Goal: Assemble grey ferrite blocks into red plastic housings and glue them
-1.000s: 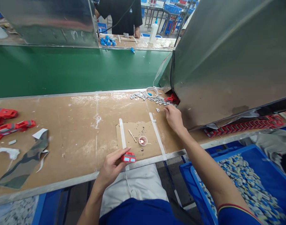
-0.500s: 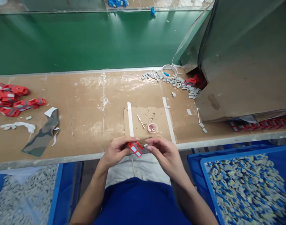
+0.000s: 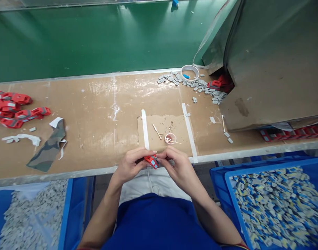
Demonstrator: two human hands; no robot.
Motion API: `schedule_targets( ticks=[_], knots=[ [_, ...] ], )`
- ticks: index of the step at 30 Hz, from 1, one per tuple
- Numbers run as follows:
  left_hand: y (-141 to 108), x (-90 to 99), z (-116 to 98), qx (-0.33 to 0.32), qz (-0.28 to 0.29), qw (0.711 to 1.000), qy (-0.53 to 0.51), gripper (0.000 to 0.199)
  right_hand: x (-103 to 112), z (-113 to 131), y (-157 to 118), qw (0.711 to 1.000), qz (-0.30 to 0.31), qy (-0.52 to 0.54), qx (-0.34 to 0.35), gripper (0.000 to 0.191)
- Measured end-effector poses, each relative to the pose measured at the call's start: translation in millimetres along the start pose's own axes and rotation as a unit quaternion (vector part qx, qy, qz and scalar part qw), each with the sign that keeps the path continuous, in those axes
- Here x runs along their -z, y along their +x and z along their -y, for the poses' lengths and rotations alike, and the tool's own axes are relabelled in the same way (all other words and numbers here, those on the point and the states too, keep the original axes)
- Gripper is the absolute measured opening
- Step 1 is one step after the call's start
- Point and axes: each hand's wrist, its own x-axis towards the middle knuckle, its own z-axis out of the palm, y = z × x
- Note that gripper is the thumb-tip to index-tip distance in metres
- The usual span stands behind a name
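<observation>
Brown cardboard covers a long workbench (image 3: 96, 114) that runs left to right, with a green conveyor belt (image 3: 96, 38) behind it at twelve o'clock. At six o'clock, right at the bench's near edge, both of the person's hands meet over a small red plastic part (image 3: 151, 161) with pale grey panels.

The left hand (image 3: 130, 166) pinches the red part from the nine o'clock side, fingers closed narrowly around it. The right hand (image 3: 176, 166) presses fingertips against its three o'clock end; whether a separate grey piece sits under those fingertips cannot be told.

The part's long axis runs slightly diagonally, from about ten o'clock to four o'clock, panelled face turned upward toward the camera.

Doing this well seems to call for a steady left-hand grip and light, square pressure from the right fingertips, so anything seated there goes in flat.

Just beyond the hands, a small pink cup (image 3: 170, 138) and a thin stick (image 3: 157, 131) rest on a taped cardboard square. Loose grey pieces (image 3: 200, 88) lie at one o'clock, red parts (image 3: 15, 109) at ten o'clock, and a blue bin (image 3: 276, 201) at four o'clock.
</observation>
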Motion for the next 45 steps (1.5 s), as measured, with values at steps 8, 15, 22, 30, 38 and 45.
schedule_targets(
  ticks=[8, 15, 22, 30, 38, 45],
  knots=[
    [-1.3, -4.7, -3.7, -0.014, -0.003, 0.997, 0.071, 0.021, -8.3, -1.7, -9.0, 1.0, -0.015, -0.016, 0.012, 0.016],
    [0.9, -4.0, -2.3, -0.051, 0.03, 0.994, 0.093, 0.021, -1.8, -12.5, -8.7, 0.995, 0.027, 0.085, -0.034, 0.019],
    [-2.3, -1.7, -0.5, -0.048, 0.049, 0.993, 0.095, 0.026, 3.5, -15.5, -6.4, 0.978, 0.097, 0.152, -0.105, 0.028],
    [-0.6, -1.8, -0.9, -0.102, 0.053, 0.99, 0.085, 0.024, 4.0, -15.6, -10.9, 0.965, 0.108, 0.195, -0.136, 0.032],
    [-7.2, -5.9, 3.6, -0.049, -0.026, 0.998, -0.025, 0.015, -21.8, -11.4, -24.8, 0.956, -0.003, 0.275, -0.102, 0.037],
    [-0.7, -2.4, -6.3, -0.004, -0.006, 1.0, -0.027, 0.017, -24.5, -17.6, -20.9, 0.988, -0.073, 0.135, -0.023, 0.031]
  ],
)
